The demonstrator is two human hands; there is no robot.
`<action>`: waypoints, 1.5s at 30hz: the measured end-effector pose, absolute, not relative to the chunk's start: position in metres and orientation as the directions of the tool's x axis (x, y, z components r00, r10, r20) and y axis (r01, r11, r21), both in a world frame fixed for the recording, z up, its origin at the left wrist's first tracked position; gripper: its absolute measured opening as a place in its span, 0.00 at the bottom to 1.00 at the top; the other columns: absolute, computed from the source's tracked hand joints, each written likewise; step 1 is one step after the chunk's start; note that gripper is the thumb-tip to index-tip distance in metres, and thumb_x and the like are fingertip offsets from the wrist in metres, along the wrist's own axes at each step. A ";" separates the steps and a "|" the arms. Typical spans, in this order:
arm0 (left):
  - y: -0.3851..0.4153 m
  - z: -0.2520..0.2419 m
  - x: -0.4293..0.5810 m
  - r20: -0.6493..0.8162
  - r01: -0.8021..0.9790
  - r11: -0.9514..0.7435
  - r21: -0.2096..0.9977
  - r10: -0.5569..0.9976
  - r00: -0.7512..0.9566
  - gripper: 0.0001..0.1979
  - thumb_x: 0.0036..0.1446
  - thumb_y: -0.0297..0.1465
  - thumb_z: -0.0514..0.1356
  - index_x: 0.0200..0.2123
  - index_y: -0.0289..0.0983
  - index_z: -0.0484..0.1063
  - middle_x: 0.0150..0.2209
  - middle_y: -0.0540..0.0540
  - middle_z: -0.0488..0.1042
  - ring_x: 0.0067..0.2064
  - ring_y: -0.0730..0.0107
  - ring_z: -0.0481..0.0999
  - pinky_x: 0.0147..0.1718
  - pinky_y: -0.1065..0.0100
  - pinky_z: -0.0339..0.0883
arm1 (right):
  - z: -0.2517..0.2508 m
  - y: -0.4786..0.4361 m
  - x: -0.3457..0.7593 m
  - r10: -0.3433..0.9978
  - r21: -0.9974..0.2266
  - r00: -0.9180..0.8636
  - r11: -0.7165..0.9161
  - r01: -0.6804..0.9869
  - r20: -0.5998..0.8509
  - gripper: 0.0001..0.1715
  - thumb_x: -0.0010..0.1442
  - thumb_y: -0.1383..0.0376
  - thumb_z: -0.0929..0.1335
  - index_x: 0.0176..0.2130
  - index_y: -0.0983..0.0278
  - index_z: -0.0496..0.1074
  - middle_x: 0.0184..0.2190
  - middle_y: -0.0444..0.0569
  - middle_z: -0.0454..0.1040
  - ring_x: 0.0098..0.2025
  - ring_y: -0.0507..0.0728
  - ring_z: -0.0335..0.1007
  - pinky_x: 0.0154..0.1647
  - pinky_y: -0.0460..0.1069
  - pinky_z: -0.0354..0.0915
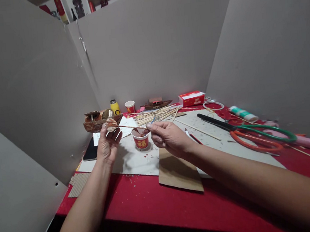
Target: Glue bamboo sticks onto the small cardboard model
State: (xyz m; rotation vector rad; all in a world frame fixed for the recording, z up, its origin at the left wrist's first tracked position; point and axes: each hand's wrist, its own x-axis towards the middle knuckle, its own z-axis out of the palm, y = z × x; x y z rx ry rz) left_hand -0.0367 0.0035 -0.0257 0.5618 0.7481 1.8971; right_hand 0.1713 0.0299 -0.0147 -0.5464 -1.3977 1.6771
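My left hand (pixel 108 145) is raised palm-up and pinches a small pale shell-like piece (pixel 111 124) at its fingertips. My right hand (pixel 166 137) is closed in a pinch on a thin wooden stick (pixel 132 126) whose tip reaches the piece. Between and just below the two hands stands a small red and white paper cup (pixel 141 139) with dark liquid in it, on a white sheet (pixel 132 159).
A brown model boat (pixel 96 121) sits at the back left, with a black phone (pixel 90 152) below it. A bundle of sticks (pixel 157 115), large scissors (pixel 253 131), brown cardboard (pixel 179 172), a red tissue box (pixel 191 99) and a second cup (pixel 130 106) lie on the red table (pixel 153 204). Grey panels enclose three sides.
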 end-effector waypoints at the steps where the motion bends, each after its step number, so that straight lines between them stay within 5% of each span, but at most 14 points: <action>1: 0.004 -0.026 -0.036 0.058 -0.626 -0.325 0.709 0.911 -0.408 0.19 0.44 0.42 0.72 0.37 0.40 0.75 0.35 0.48 0.80 0.36 0.69 0.79 0.45 0.64 0.72 | -0.014 0.029 0.171 0.820 -0.942 -0.539 0.000 -0.335 0.192 0.21 0.52 0.49 0.74 0.27 0.65 0.75 0.11 0.35 0.56 0.14 0.44 0.44 0.16 0.44 0.40; 45: 0.001 -0.026 -0.035 0.059 -0.627 -0.320 0.711 0.914 -0.400 0.19 0.44 0.40 0.71 0.39 0.40 0.74 0.36 0.48 0.79 0.37 0.69 0.79 0.46 0.64 0.71 | -0.018 0.026 0.167 0.832 -0.956 -0.512 0.069 -0.286 0.214 0.25 0.52 0.45 0.73 0.27 0.65 0.75 0.10 0.36 0.60 0.12 0.45 0.48 0.14 0.44 0.43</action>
